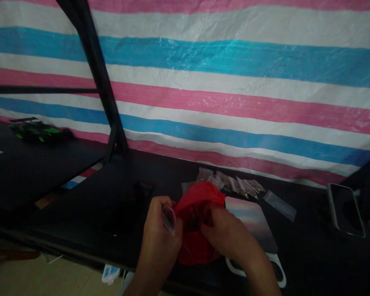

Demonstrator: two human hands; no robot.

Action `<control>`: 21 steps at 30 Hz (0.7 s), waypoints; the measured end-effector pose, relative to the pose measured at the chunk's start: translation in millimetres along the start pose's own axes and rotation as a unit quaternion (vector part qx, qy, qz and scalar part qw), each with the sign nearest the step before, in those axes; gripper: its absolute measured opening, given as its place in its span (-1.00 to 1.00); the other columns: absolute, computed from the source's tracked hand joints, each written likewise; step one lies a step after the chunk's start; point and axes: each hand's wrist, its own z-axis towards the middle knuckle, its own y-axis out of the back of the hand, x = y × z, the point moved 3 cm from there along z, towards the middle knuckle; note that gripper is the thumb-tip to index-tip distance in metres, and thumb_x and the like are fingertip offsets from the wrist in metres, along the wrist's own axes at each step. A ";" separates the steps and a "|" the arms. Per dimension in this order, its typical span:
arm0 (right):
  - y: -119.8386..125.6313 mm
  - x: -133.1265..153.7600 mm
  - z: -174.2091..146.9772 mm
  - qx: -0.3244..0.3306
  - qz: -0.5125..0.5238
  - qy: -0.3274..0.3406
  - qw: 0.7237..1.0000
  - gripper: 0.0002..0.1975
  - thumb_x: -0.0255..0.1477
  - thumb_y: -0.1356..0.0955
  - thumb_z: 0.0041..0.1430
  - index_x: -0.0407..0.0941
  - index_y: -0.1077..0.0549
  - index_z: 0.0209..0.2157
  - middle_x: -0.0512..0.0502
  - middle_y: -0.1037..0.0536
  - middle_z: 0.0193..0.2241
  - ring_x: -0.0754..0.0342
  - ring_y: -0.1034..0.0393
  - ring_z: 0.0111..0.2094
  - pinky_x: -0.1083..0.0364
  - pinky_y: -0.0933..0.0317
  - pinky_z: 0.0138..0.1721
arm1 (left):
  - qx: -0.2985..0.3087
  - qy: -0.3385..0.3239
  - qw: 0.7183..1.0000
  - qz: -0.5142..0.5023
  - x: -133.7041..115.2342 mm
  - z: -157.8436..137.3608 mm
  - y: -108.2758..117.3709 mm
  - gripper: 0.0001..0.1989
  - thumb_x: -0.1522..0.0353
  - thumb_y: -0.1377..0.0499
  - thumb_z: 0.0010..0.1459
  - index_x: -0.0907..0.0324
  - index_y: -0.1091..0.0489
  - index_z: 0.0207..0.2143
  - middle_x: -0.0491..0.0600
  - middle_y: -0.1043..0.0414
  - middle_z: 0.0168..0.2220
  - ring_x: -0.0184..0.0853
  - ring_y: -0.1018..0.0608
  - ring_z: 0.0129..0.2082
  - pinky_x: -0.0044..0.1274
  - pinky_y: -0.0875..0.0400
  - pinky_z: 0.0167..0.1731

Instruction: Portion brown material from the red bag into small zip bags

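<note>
A person's left hand [162, 236] pinches a small clear plastic bag [169, 218] between thumb and curled fingers beside the mouth of a red bag [200, 246], while the right hand [223, 228] reaches into that opening, its fingertips hidden in shadow, so whether they hold anything cannot be told. Behind them spreads a sheet [234, 94] striped in pink, white and blue, creased and glossy, above a black tabletop [308, 255]. A black metal frame [95, 65] slants up at left. The red bag sits over the table between the two hands, its mouth gaping. Just to its right, partly behind the right forearm, lies a white device [282, 271] topped by a silvery plate [251, 220]. On a surface at far left rests a green-and-black toy car [38, 131]; at far right, a phone [347, 211] with a dark screen. Below the table's front edge shows a white power strip [110, 273]. Small filled packets [242, 187] cluster behind the red bag, near one flat packet [280, 204] lying to their right.
</note>
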 end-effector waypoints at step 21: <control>-9.1 -2.0 7.0 -0.027 0.002 0.009 1.000 -0.72 -0.55 -0.38 0.23 -0.13 -0.48 -0.01 -0.24 -0.64 0.00 -0.18 -0.57 0.00 0.02 -0.26 -0.12 | 0.034 0.191 0.966 -0.168 9.9 -2.3 -24.7 -0.72 0.48 -0.16 -0.05 0.05 -0.23 -0.26 -0.19 -0.38 -0.39 -0.34 -0.49 -0.42 -0.52 -0.43 -0.36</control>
